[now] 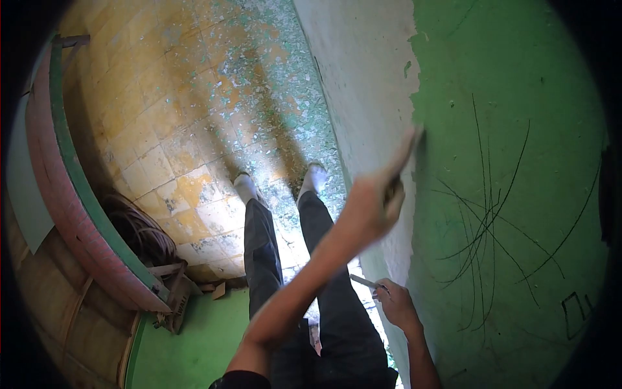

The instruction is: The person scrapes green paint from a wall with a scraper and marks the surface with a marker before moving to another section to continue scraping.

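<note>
My left hand (372,211) reaches across to the wall, slightly blurred. Its index finger is stretched out against the ragged paint edge, the other fingers are curled, and I see nothing held. Green paint (505,78) covers one part of the wall, with dark scribbled lines on it. Beside it runs a bare, pale strip (372,58). Lower down, close to my right thigh, my right hand (398,308) is closed around a thin, flat scraper (364,281). The scraper's end points left; its handle is mostly hidden in the fingers.
Paint flakes (278,84) litter the yellow tiled floor (142,117) along the wall's foot. At the left stands a curved pink and green panel (84,201), with a coiled bundle (139,227) and a wooden crate (175,311) next to it. My feet are on the tiles.
</note>
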`<state>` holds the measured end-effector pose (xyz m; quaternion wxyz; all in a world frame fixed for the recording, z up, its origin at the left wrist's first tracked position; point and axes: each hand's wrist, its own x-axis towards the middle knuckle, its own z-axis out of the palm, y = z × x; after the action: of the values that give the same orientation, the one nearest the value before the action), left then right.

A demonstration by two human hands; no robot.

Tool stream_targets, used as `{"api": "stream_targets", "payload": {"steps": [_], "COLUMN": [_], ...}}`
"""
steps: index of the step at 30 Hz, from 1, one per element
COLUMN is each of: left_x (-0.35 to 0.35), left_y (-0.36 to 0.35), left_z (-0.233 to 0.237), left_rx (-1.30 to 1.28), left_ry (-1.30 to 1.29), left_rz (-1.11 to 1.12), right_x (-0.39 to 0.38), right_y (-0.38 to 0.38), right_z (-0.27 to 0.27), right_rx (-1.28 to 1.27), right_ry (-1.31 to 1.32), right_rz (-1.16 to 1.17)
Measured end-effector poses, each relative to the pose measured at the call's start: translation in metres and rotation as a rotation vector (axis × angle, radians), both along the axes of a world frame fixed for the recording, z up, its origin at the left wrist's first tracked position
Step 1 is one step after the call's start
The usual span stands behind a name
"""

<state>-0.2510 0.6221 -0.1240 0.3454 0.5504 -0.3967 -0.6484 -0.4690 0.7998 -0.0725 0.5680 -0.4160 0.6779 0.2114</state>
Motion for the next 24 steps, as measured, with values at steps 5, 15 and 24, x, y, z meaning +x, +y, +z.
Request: {"api": "stream_targets", "payload": {"steps": [5, 15, 24], "left_x": [-0.014, -0.027, -0.038], "left_y": [0.034, 0.047, 0.055], "left_z": [-0.002, -0.022, -0.023], "left_rx": [-0.098, -0.169, -0.193], "left_ry": [0.153, 0.001, -0.102], "left_rz": [0.05, 0.04, 0.096], "right_x": [0.002, 0.0, -0.003], "right_y": [-0.009, -0.003, -0.001], "right_z": [0.004, 0.002, -0.002], "right_rx": [-0.017, 0.008, -0.004], "right_ry": [0.021, 0.02, 0.026], "right_rz": [0.01, -0.037, 0.04]}}
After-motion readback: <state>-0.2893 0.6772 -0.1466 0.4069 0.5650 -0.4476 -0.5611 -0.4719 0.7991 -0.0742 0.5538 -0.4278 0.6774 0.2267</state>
